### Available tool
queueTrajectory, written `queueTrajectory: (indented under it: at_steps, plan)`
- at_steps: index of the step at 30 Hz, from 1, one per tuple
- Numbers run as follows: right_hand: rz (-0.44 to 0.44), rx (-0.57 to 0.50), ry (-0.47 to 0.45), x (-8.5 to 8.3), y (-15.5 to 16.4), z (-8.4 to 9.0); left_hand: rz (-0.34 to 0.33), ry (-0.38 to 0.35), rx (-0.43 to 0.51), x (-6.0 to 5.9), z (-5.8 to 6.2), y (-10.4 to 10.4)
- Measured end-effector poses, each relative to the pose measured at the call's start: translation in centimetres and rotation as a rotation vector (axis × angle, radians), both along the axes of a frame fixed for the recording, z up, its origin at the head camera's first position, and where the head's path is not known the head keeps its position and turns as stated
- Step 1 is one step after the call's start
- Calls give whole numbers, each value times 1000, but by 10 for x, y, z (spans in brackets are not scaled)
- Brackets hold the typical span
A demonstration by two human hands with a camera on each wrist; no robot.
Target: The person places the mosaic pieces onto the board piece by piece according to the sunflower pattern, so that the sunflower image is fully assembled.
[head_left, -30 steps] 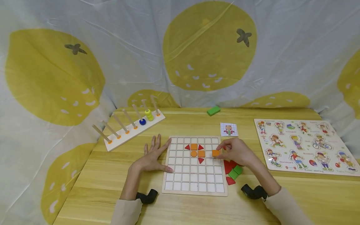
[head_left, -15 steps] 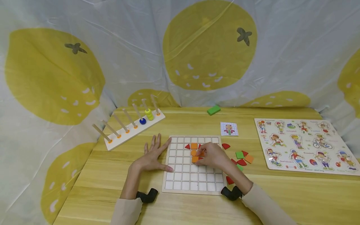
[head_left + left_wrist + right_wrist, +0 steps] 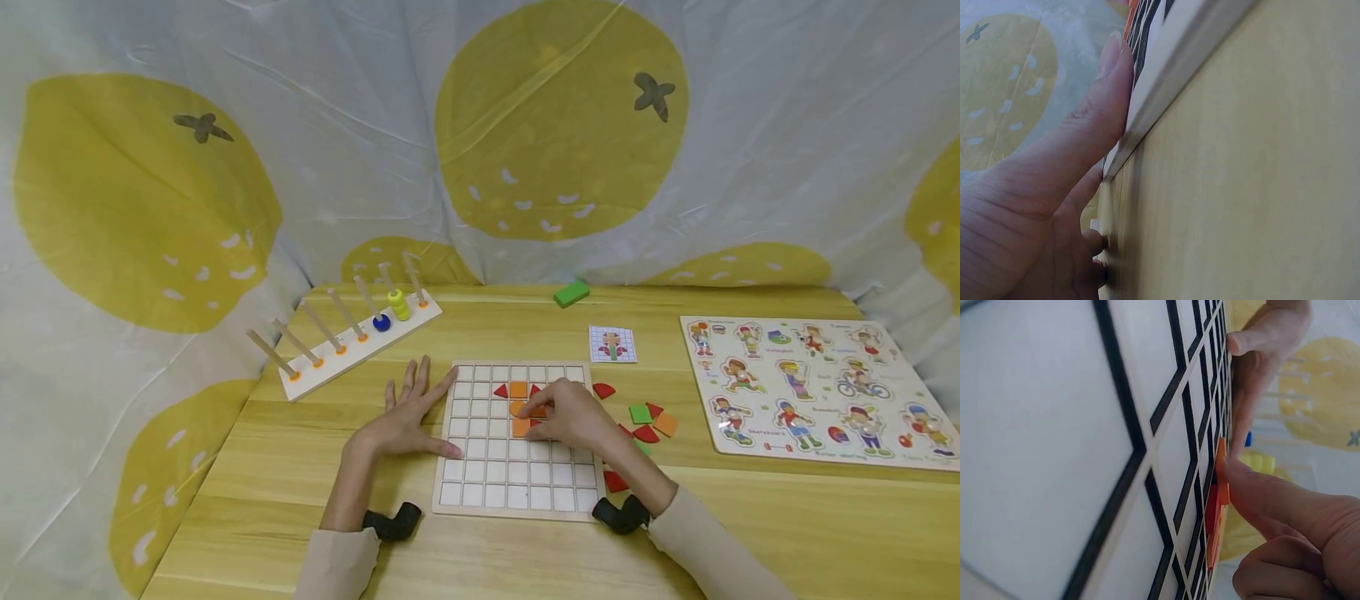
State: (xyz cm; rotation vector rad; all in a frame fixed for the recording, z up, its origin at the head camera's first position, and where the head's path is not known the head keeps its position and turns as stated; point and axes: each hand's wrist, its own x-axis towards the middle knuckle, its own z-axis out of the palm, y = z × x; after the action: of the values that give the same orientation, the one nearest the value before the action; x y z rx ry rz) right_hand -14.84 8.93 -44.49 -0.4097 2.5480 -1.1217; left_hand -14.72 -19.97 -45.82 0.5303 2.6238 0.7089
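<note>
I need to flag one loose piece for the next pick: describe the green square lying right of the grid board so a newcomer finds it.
Start at the white grid board in the middle of the wooden table. Just off its right edge, before the picture puzzle board, lies a small scatter of flat pieces. The green square is the only fully visible green one there, with a red triangle and an orange square to its right.

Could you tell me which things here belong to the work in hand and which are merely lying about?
In use: grid board; orange square under the right hand; left hand steadying the board; loose pieces; pattern card.

Lying about: peg rack; green block; picture puzzle.
</note>
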Motion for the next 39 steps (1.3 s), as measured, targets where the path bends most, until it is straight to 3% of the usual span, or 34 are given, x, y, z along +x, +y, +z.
queueTrajectory:
  at_steps: [7, 14, 31, 39]
  plan:
    - [24, 12, 37, -1, 1, 0, -2, -4, -8, 0, 1, 3]
    - [45, -7, -32, -4, 4, 3, -3, -4, -14, -1, 1, 4]
    - [50, 12, -18, -3, -3, 1, -2, -5, -8, 0, 1, 1]
    - [11, -55, -17, -2, 27, 11, 0, -4, -7, 0, 2, 1]
